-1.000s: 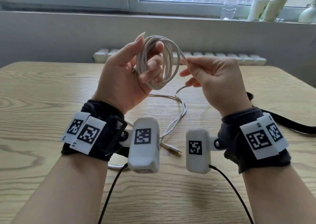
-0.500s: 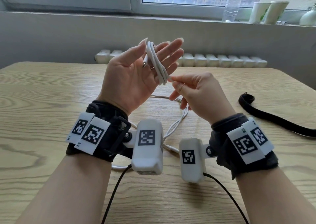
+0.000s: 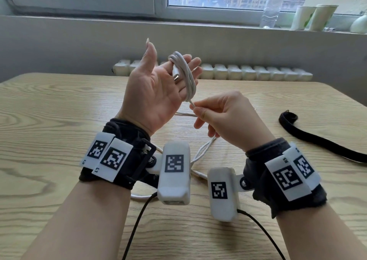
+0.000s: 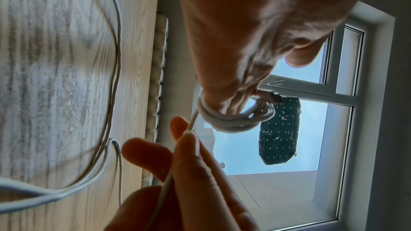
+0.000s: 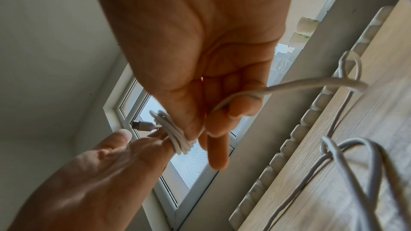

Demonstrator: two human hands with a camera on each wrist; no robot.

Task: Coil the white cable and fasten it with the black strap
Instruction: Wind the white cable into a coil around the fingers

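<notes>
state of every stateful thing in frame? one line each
white cable: part coiled around left fingers, the rest slack on the table
left hand: open, palm up, fingers straight through the coil
right hand: pinching the cable just below the coil
black strap: unfastened, lying on table, untouched

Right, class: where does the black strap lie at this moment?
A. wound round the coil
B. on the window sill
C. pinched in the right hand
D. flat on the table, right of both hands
D: the black strap lies on the table, apart from the right hand and the white cable.
</notes>
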